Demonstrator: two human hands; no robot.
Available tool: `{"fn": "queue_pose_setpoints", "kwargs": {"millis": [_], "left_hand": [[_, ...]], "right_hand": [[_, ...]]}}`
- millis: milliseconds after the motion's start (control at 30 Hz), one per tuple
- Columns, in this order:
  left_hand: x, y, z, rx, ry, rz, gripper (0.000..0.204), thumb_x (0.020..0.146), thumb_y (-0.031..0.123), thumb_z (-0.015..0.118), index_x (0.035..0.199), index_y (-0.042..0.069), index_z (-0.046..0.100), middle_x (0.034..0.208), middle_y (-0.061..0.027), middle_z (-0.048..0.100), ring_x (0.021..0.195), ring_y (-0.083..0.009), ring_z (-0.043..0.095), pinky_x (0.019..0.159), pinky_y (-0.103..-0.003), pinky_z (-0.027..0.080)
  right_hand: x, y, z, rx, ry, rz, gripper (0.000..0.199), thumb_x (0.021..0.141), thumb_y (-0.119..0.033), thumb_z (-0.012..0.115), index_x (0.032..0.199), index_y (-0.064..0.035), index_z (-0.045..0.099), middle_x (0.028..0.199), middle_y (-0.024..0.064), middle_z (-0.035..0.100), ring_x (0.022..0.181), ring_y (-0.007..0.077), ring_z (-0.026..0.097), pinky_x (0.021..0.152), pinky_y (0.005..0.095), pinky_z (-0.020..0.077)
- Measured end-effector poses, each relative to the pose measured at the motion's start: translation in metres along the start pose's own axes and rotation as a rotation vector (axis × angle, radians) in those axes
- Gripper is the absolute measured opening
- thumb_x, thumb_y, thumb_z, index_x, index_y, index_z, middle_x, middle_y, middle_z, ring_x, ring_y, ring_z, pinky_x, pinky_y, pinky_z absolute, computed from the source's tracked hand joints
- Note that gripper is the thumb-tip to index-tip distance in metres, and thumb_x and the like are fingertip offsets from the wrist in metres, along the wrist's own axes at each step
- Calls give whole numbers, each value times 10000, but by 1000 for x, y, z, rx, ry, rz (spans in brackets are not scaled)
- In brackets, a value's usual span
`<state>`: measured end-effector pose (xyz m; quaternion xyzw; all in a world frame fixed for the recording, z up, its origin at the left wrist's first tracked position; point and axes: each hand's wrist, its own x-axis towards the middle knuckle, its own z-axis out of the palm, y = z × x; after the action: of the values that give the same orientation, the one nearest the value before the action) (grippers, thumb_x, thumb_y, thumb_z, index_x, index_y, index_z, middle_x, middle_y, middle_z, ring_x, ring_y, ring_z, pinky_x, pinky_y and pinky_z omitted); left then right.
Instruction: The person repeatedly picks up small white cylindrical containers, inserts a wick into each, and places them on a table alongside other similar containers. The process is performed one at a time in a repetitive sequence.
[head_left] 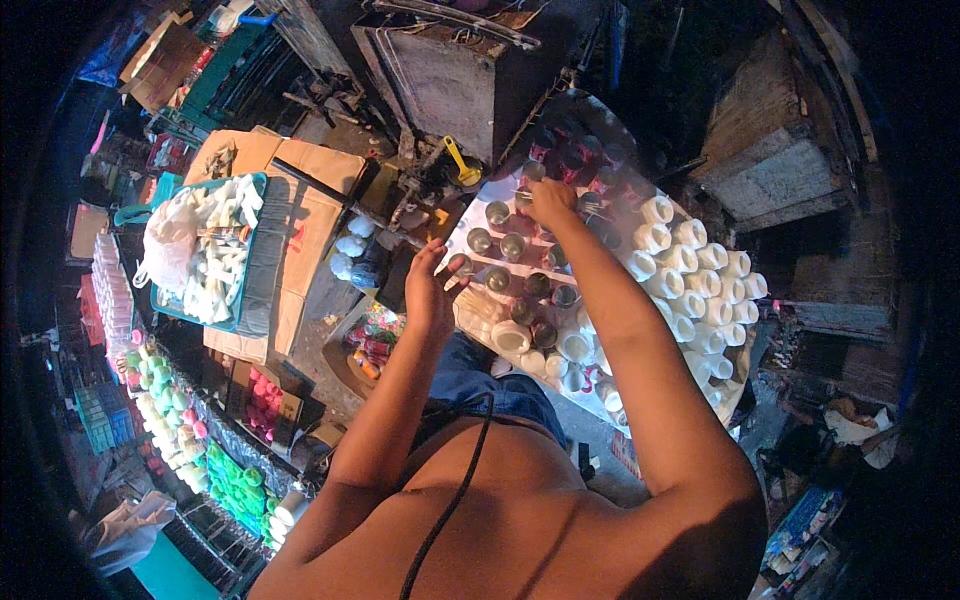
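My right hand (552, 203) reaches over rows of clear round jars (497, 212) at the far part of the table. Its fingers are closed together, and a thin white strip (524, 193) shows at their tips above one jar; what exactly they pinch is too small to make out. At the table's left edge hovers my left hand (430, 287), fingers apart and nothing visible in them, beside the nearest glass jar (461, 265). Several jars farther back have a reddish tint. White cups (690, 270) crowd the table's right side, many lying tilted with their mouths showing.
Left of me, a teal tray (160, 297) of white pieces and a plastic bag rests on cardboard (318, 205). A yellow ladle-like scoop (463, 165) lies beyond the table. Colourful goods line a rack (185, 430) at lower left. A black cord (450, 500) hangs before me.
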<state>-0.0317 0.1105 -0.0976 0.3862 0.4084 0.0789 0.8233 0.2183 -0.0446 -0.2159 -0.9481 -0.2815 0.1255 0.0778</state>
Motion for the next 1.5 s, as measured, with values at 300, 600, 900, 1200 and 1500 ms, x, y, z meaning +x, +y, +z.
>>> {"fn": "queue_pose_setpoints", "kwargs": {"millis": [300,600,900,1200,1500], "left_hand": [[24,-9,45,599,-397,328,293,992,133,692,1265,49,627,1180,-91,702,1012,-277,714,854,-385,562],[177,-63,130,1559,-398,941,536,830,252,842,1275,32,640,1285,-248,649,1159,-458,641,975,-518,538],[294,-83,162,2063,-320,566,822,816,557,808,1377,19,542,1409,-245,606,1285,-422,635,1042,-489,554],[292,-62,169,2005,-431,632,647,852,494,788,1258,15,629,1231,-294,703,1140,-456,708,950,-497,593],[145,10,176,1070,-530,1391,423,902,134,605,1292,-25,581,1179,-261,536,1078,-450,584,998,-476,484]], "right_hand": [[-93,76,-49,501,456,186,439,906,-396,787,1158,-60,658,986,232,743,966,443,726,817,530,558],[-307,65,-46,729,526,487,251,1094,-297,576,1086,-47,596,858,212,687,782,391,693,685,474,507],[-415,14,-3,1002,581,668,202,1091,-210,585,1068,-12,618,872,118,661,823,186,628,767,368,514],[-402,14,-38,1299,520,662,183,1112,-213,582,1067,-36,590,873,-18,586,793,96,515,713,305,447],[-358,6,-89,1345,598,553,188,1095,-205,622,985,-54,594,762,-76,446,695,37,384,604,249,317]]}}
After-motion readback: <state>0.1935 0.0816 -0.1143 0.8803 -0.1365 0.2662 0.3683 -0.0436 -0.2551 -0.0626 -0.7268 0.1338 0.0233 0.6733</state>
